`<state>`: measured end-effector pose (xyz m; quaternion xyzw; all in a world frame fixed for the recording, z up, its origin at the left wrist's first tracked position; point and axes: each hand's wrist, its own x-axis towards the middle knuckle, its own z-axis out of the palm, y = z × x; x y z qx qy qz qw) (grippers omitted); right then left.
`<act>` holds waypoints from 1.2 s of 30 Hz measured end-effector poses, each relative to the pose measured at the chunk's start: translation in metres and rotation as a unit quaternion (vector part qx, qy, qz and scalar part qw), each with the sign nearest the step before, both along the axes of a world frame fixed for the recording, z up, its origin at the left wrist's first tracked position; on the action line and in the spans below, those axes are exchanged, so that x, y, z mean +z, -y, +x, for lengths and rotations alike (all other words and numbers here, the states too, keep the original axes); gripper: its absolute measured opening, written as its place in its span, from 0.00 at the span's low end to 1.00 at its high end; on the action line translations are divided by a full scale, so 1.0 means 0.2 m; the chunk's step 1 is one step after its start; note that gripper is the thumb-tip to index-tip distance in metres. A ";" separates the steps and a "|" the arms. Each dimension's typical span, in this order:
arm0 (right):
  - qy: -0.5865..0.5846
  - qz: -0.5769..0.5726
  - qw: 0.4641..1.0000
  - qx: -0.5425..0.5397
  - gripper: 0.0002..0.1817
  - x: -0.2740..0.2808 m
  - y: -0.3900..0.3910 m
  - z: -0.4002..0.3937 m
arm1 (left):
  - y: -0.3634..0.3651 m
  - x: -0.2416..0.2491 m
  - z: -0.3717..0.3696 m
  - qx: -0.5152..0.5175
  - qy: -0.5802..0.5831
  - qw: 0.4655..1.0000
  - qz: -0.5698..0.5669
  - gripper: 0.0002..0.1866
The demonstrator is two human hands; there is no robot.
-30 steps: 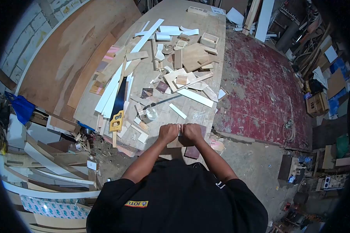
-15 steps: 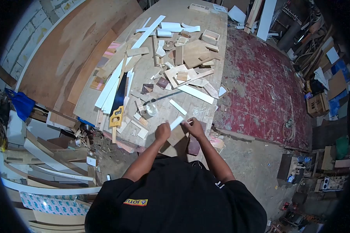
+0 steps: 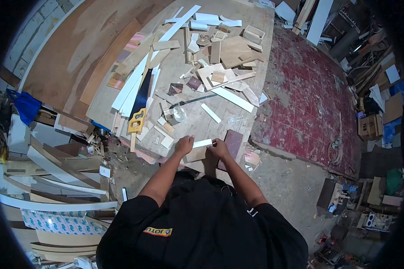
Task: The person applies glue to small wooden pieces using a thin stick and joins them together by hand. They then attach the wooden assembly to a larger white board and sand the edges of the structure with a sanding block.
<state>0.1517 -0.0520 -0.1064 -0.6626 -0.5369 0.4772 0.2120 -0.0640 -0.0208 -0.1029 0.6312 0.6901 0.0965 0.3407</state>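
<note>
A short white strip [image 3: 202, 143] spans the gap between my two hands at the near end of the workbench. My left hand [image 3: 184, 145] is closed on its left end. At the other end, the fingers of my right hand [image 3: 219, 149] pinch together; a small dark bit shows at the fingertips, too small to name. Under the strip lies a light wooden board [image 3: 195, 155]. To the right of my right hand is a dark reddish-brown block [image 3: 233, 141]. Another white strip [image 3: 211, 113] rests farther up the bench.
A yellow-handled handsaw [image 3: 138, 120] lies at the left of the workbench [image 3: 197, 127]. Near it stands a clear container [image 3: 179, 114]. Wood offcuts [image 3: 231, 53] and long white strips [image 3: 180, 22] cover the far part. Red flooring [image 3: 300, 94] is to the right.
The white strip has turned from a steep slant to nearly level and sits lower, over the board. My left hand has shifted slightly left and up. The whole view has moved a little.
</note>
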 end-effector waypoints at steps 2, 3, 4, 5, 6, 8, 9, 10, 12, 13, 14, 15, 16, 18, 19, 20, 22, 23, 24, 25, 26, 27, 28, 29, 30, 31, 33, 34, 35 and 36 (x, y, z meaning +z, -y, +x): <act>0.064 0.025 0.998 -0.011 0.21 0.03 0.04 -0.03 | -0.03 -0.09 -0.03 -0.065 0.081 0.992 0.068 0.19; 0.075 0.032 0.996 -0.027 0.23 0.04 0.05 -0.04 | -0.02 -0.08 -0.03 -0.066 0.097 0.992 0.051 0.13; 0.085 0.039 0.995 -0.043 0.25 0.05 0.06 -0.05 | -0.01 -0.06 -0.03 -0.069 0.098 0.992 0.049 0.13; 0.086 0.038 0.995 -0.046 0.25 0.06 0.08 -0.05 | 0.00 -0.05 -0.04 -0.096 0.065 0.990 0.076 0.13; 0.115 0.066 0.990 -0.046 0.25 0.07 0.09 -0.06 | 0.01 -0.05 -0.05 -0.122 0.032 0.987 0.104 0.14; 0.145 0.094 0.984 -0.047 0.25 0.09 0.10 -0.07 | 0.04 -0.06 -0.05 -0.100 -0.001 0.985 0.138 0.15; 0.188 0.148 0.971 0.013 0.24 0.15 0.11 -0.08 | 0.06 -0.06 -0.05 -0.076 -0.035 0.981 0.173 0.17; 0.230 0.201 0.949 0.073 0.23 0.15 0.12 -0.08 | 0.09 0.00 -0.04 -0.077 -0.034 0.981 0.173 0.17; 0.254 0.267 0.917 0.155 0.24 0.08 0.13 -0.10 | 0.17 0.11 -0.03 -0.196 -0.084 0.956 0.199 0.22; 0.272 0.331 0.871 0.238 0.24 0.04 0.14 -0.11 | 0.20 0.10 -0.03 -0.243 -0.079 0.947 0.195 0.27; 0.273 0.332 0.871 0.239 0.24 0.00 0.16 -0.12 | 0.24 0.09 -0.03 -0.241 -0.079 0.947 0.196 0.27; 0.300 0.339 0.854 0.258 0.25 -0.01 0.18 -0.15 | 0.27 0.09 -0.02 -0.262 -0.090 0.938 0.206 0.29; 0.327 0.345 0.835 0.276 0.27 -0.03 0.18 -0.16 | 0.29 0.10 -0.01 -0.283 -0.100 0.929 0.216 0.31; 0.312 0.273 0.852 0.319 0.29 -0.06 0.16 -0.17 | 0.31 0.09 0.00 -0.286 -0.104 0.932 0.199 0.34; 0.310 0.287 0.855 0.301 0.28 -0.08 0.17 -0.18 | 0.32 0.08 0.01 -0.281 -0.105 0.929 0.215 0.36; 0.306 0.298 0.859 0.283 0.28 -0.10 0.18 -0.19 | 0.33 0.06 0.01 -0.276 -0.106 0.927 0.230 0.37; 0.311 0.290 0.860 0.282 0.28 -0.09 0.19 -0.21 | 0.35 0.08 0.02 -0.277 -0.114 0.925 0.236 0.38; 0.320 0.284 0.860 0.277 0.28 -0.08 0.19 -0.22 | 0.34 0.09 0.02 -0.280 -0.121 0.920 0.246 0.39; 0.319 0.283 0.860 0.279 0.28 -0.08 0.19 -0.22 | 0.34 0.08 0.02 -0.279 -0.121 0.921 0.244 0.39; 0.313 0.291 0.862 0.272 0.27 -0.08 0.18 -0.22 | 0.34 0.07 0.02 -0.279 -0.110 0.923 0.241 0.39; 0.307 0.299 0.864 0.265 0.27 -0.07 0.18 -0.22 | 0.34 0.06 0.03 -0.279 -0.100 0.925 0.238 0.39; 0.307 0.297 0.864 0.266 0.27 -0.05 0.17 -0.21 | 0.33 0.07 0.03 -0.278 -0.099 0.926 0.236 0.39; 0.302 0.268 0.871 0.280 0.28 -0.03 0.17 -0.20 | 0.33 0.08 0.04 -0.279 -0.100 0.930 0.218 0.38; 0.298 0.238 0.877 0.292 0.28 -0.01 0.17 -0.20 | 0.33 0.09 0.05 -0.280 -0.101 0.933 0.201 0.37; 0.298 0.238 0.877 0.292 0.28 -0.02 0.17 -0.19 | 0.33 0.09 0.05 -0.281 -0.100 0.933 0.201 0.37; 0.293 0.278 0.870 0.284 0.26 -0.03 0.16 -0.18 | 0.33 0.09 0.05 -0.284 -0.101 0.929 0.212 0.37; 0.289 0.322 0.860 0.272 0.25 -0.01 0.12 -0.17 | 0.30 0.09 0.04 -0.290 -0.103 0.923 0.230 0.36; 0.268 0.282 0.875 0.287 0.23 0.01 0.09 -0.16 | 0.29 0.09 0.03 -0.295 -0.100 0.922 0.228 0.35; 0.245 0.240 0.889 0.304 0.21 0.03 0.07 -0.16 | 0.29 0.09 0.03 -0.299 -0.096 0.923 0.224 0.33; 0.244 0.240 0.889 0.304 0.21 0.04 0.06 -0.15 | 0.29 0.10 0.03 -0.299 -0.097 0.923 0.224 0.33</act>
